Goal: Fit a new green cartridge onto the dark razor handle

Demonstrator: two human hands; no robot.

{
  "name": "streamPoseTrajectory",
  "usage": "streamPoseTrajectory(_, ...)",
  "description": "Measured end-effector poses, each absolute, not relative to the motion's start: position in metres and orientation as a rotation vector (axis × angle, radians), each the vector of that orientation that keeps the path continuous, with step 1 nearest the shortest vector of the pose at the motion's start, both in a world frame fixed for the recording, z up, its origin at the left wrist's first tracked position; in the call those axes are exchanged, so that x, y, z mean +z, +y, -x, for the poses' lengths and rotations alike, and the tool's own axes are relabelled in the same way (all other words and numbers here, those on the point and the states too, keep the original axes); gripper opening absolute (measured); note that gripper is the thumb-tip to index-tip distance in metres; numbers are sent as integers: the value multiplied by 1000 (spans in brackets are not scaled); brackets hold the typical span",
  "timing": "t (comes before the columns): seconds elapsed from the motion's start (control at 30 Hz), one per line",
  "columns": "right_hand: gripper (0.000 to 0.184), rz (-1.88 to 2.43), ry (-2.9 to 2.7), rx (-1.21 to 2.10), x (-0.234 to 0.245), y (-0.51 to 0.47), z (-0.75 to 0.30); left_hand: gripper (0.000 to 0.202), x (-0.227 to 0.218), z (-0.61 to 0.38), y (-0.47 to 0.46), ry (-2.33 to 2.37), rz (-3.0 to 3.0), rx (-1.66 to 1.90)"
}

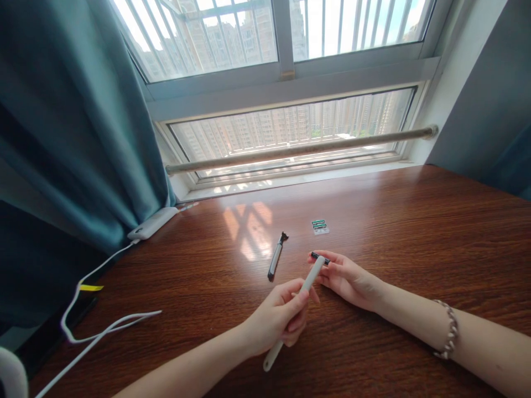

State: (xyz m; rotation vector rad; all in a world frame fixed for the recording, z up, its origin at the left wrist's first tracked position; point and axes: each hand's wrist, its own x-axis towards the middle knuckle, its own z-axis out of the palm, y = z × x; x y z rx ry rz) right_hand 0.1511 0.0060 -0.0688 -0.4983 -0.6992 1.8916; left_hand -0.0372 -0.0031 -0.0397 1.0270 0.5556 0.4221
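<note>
Pale handle (313,274) wrapped by the left hand's (284,312) fingers, above the counter (415,237); at its tip, a black piece (314,255) is pinched in the right hand's (350,282) fingers. It could be dropped should that light pinch be slackened. Beyond, a dark handle (275,258) is seen, then a pack (320,226); neither hand is blocked.

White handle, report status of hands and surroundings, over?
Left hand gripping white handle. Right hand holding black razor head at handle's upper end; whether joined, can't tell. Nearby: gray razor lying on table.
</note>
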Motion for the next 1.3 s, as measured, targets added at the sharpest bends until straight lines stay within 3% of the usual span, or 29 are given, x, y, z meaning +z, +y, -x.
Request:
streamPoseTrajectory(0.27,38,559,-661,1884,-67,6,-153,20,-40,36,-3,611,-1020,531)
streamPoseTrajectory(0.5,29,589,-728,1856,-67,6,-151,23,-39,37,-5,496,-1003,377)
streamPoseTrajectory(1.0,30,596,-707,1857,-65,5,-152,32,-37,39,-4,512,-953,386)
streamPoseTrajectory(1.3,35,698,-781,1745,-61,4,-152,34,-37,38,-3,646,-926,526)
